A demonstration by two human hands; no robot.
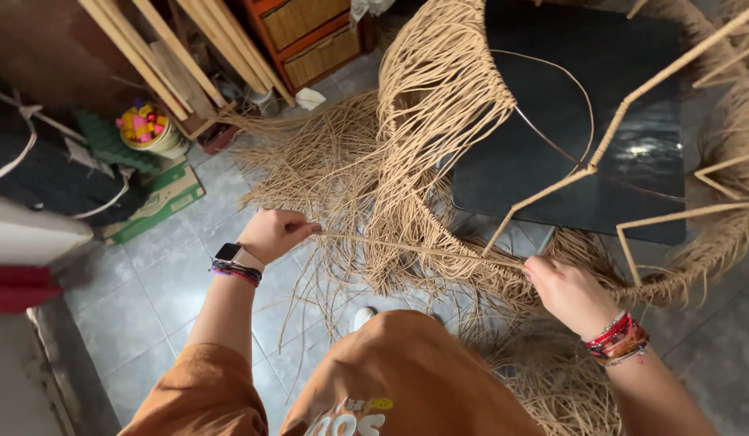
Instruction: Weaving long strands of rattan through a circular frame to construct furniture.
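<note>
My left hand, with a smartwatch and bracelets on the wrist, is closed on one end of a taut tan cord strand. My right hand, wearing red bead bracelets, pinches the same strand where it meets the woven rim of a round wire chair frame. Tan cord wraps the frame, and loose strands hang off it and spread over the grey tile floor. My knee in orange cloth is below the hands.
A black pad lies under the frame. Wooden slats lean at the upper left beside an orange wicker drawer unit. A bucket of coloured toys, a green box and dark bundles sit at the left.
</note>
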